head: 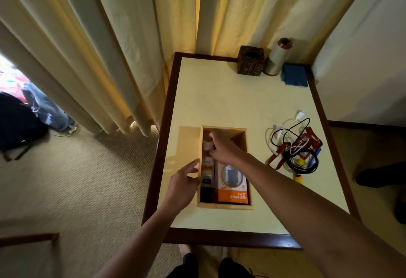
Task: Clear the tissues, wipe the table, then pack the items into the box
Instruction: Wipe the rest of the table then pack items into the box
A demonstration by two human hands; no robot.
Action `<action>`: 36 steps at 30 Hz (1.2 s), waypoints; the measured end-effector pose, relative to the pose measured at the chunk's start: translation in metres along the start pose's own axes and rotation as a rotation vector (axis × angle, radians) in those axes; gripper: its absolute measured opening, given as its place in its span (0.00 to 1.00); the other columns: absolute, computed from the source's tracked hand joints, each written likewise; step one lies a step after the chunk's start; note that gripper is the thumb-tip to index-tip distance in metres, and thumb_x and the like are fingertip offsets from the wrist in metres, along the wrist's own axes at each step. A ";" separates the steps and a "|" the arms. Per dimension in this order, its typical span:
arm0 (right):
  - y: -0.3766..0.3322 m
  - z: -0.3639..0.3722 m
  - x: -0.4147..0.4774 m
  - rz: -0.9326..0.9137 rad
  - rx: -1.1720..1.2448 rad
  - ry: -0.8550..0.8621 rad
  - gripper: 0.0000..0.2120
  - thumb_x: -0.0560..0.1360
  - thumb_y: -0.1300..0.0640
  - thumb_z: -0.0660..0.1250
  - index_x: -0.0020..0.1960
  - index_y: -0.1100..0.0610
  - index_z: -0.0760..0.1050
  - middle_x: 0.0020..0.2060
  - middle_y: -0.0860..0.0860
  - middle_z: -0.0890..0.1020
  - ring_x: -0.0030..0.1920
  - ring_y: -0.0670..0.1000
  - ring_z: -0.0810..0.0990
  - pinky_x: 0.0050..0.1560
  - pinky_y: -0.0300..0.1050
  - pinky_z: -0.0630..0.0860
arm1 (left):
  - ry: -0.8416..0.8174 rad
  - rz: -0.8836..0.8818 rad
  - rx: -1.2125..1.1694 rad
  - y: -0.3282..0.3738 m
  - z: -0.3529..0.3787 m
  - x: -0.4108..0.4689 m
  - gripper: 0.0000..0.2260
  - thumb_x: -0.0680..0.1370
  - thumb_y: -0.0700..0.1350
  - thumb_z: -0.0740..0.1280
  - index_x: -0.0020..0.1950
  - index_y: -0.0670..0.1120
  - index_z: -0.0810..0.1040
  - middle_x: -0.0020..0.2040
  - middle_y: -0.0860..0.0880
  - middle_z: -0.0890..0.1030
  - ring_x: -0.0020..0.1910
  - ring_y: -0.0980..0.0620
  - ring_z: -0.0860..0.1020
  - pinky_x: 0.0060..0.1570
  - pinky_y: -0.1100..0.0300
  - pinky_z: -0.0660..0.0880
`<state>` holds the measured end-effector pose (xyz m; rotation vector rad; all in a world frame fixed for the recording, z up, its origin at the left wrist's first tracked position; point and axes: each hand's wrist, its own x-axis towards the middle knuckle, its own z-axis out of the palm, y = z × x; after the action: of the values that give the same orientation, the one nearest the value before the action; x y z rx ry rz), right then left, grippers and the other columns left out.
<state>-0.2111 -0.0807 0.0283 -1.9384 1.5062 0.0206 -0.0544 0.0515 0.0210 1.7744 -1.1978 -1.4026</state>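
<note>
An open wooden box (239,133) stands on the cream table (219,93). Inside lie an orange "fast charger" pack (233,186) on the right and a row of small items (207,169) along the left wall. My right hand (222,147) reaches into the box's far left part, fingers closed around a small white item (207,145). My left hand (183,184) rests against the outside of the box's left wall, fingers spread. A tangle of black and white cables with red pieces (295,147) lies to the right of the box, with a small yellow object (298,177) beside it.
At the table's far edge stand a dark tissue box (250,60), a roll with a red core (277,58) and a folded blue cloth (294,75). Curtains hang behind and to the left. A white wall is on the right. Bags lie on the carpet far left.
</note>
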 end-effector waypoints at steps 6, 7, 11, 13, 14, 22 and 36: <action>0.001 0.017 -0.001 0.035 -0.190 -0.172 0.23 0.78 0.52 0.70 0.69 0.55 0.66 0.45 0.52 0.81 0.42 0.51 0.82 0.44 0.50 0.83 | 0.016 -0.001 -0.012 -0.003 0.001 0.000 0.26 0.82 0.39 0.68 0.78 0.58 0.70 0.64 0.54 0.79 0.47 0.65 0.83 0.56 0.51 0.83; 0.001 0.019 0.000 0.034 -0.221 -0.192 0.25 0.78 0.51 0.70 0.71 0.54 0.65 0.48 0.52 0.82 0.44 0.51 0.82 0.46 0.51 0.83 | 0.021 0.001 -0.011 -0.003 0.001 0.000 0.26 0.82 0.40 0.68 0.77 0.58 0.70 0.64 0.54 0.79 0.47 0.64 0.83 0.56 0.52 0.83; -0.003 0.018 -0.002 -0.003 -0.345 -0.193 0.19 0.79 0.50 0.69 0.68 0.55 0.73 0.53 0.52 0.83 0.48 0.51 0.82 0.49 0.47 0.80 | 0.023 -0.002 -0.015 -0.001 0.002 -0.001 0.25 0.82 0.40 0.69 0.77 0.57 0.70 0.62 0.55 0.79 0.49 0.61 0.83 0.55 0.54 0.83; -0.004 0.012 -0.003 -0.014 -0.344 -0.179 0.13 0.81 0.50 0.66 0.61 0.55 0.77 0.48 0.50 0.83 0.45 0.50 0.81 0.47 0.46 0.78 | 0.025 -0.008 -0.015 -0.002 0.001 -0.001 0.25 0.82 0.40 0.69 0.77 0.56 0.71 0.61 0.56 0.79 0.49 0.60 0.83 0.54 0.55 0.83; -0.003 0.006 -0.005 -0.018 -0.328 -0.179 0.11 0.82 0.49 0.64 0.58 0.55 0.78 0.47 0.49 0.82 0.45 0.50 0.81 0.47 0.47 0.77 | 0.026 -0.014 -0.014 -0.001 0.001 -0.001 0.25 0.82 0.41 0.69 0.77 0.56 0.71 0.60 0.57 0.79 0.48 0.60 0.84 0.53 0.55 0.83; 0.011 -0.014 -0.069 -0.012 -0.284 -0.113 0.47 0.71 0.33 0.73 0.81 0.49 0.57 0.79 0.55 0.60 0.79 0.60 0.59 0.74 0.61 0.64 | 0.024 -0.052 -0.057 0.001 0.000 0.000 0.25 0.81 0.39 0.70 0.76 0.57 0.73 0.58 0.59 0.79 0.46 0.59 0.84 0.55 0.49 0.83; 0.043 0.016 -0.101 -0.158 -0.360 0.024 0.48 0.74 0.39 0.73 0.82 0.54 0.51 0.81 0.57 0.55 0.80 0.62 0.53 0.78 0.57 0.60 | 0.047 -0.064 -0.085 -0.002 0.003 0.000 0.25 0.80 0.43 0.72 0.74 0.60 0.73 0.60 0.56 0.81 0.55 0.57 0.81 0.57 0.47 0.82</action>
<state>-0.2755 0.0088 0.0355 -2.3447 1.4350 0.2135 -0.0571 0.0528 0.0189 1.7905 -1.0498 -1.4182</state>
